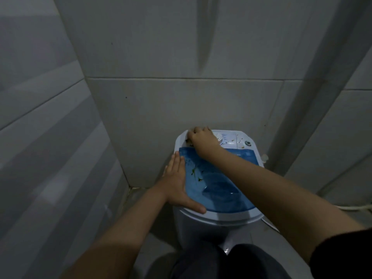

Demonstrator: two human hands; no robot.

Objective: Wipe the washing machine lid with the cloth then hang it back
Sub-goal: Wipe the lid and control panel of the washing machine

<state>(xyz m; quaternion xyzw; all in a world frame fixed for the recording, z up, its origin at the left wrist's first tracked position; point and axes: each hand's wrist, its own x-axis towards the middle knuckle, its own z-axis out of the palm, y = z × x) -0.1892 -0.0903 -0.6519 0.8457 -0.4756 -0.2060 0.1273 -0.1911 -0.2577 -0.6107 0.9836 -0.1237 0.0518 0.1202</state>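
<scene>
Though no cloth shows clearly, the right hand [203, 140] is fisted at the washer's back-left corner, perhaps around it; I cannot tell. The blue lid [219, 184], shut on the washer [201, 230], looks smooth, rigid and slick, with green specks [196, 173]. The left hand [176, 185] lies flat, fingers [178, 161] straight, bracing its left edge.

walls [181, 57]: large grey tiles | floor [251, 236]: grey | light: dim

The washer [201, 228] stands against the wall [181, 97], left hand [177, 184] flat on its lid's [217, 184] left edge, right hand [203, 140] on the rear panel [233, 140].
</scene>
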